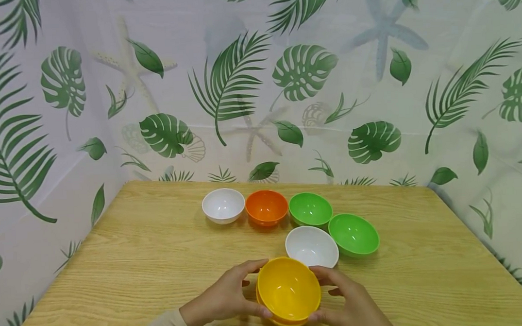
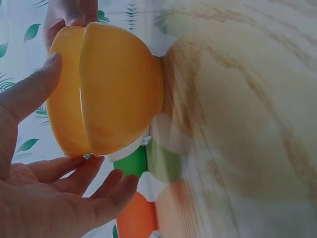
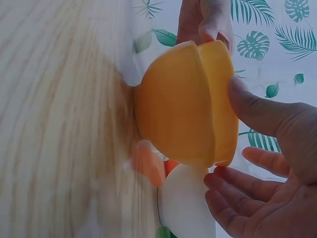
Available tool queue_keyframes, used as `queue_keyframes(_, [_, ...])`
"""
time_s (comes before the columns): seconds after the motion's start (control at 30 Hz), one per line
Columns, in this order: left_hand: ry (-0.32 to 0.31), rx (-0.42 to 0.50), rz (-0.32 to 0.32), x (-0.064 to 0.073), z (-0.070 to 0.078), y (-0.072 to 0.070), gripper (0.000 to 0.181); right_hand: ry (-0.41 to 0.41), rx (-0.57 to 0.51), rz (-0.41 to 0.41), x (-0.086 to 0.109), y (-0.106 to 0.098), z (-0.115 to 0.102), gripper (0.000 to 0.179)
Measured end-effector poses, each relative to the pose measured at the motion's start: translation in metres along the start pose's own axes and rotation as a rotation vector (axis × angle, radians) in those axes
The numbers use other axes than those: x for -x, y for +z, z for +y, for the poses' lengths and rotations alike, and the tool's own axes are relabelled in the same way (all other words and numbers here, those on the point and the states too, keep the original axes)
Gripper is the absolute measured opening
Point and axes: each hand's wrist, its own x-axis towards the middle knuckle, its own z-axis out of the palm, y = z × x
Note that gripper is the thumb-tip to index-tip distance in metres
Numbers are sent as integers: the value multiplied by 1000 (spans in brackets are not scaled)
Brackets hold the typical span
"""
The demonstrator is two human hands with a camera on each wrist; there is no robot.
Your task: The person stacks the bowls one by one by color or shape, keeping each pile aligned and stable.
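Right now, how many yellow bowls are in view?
2, stacked near the viewer: the lower yellow bowl stands on the table, and the upper yellow bowl sits nested in it. Anything hidden between them cannot be seen.

You're in a sheet-lined tabletop nook; home or studio, can't tell which. Your evidence: creased white sheeting printed with green leaves and pale starfish [image 1: 266, 85], covering left, back and right of frame; flat light wood-grain table [image 1: 151, 245] across the lower half, close up to it. Glossy yellow round bowls [image 1: 289, 290], lower centre: household ware.
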Motion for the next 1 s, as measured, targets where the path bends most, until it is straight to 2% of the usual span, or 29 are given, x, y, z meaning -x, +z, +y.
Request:
queue_keyframes(0.47, [14,-50,-24,3,-6,0,90,59,-22,-82,-3,1,0,79])
queue_keyframes(0.7, [2,-28,-71,4,-2,-3,89,-4,55,-70,-1,2,2,85])
queue_keyframes(1.0, [-17,-17,-89,3,1,-4,87,58,116,-79,-3,2,0,86])
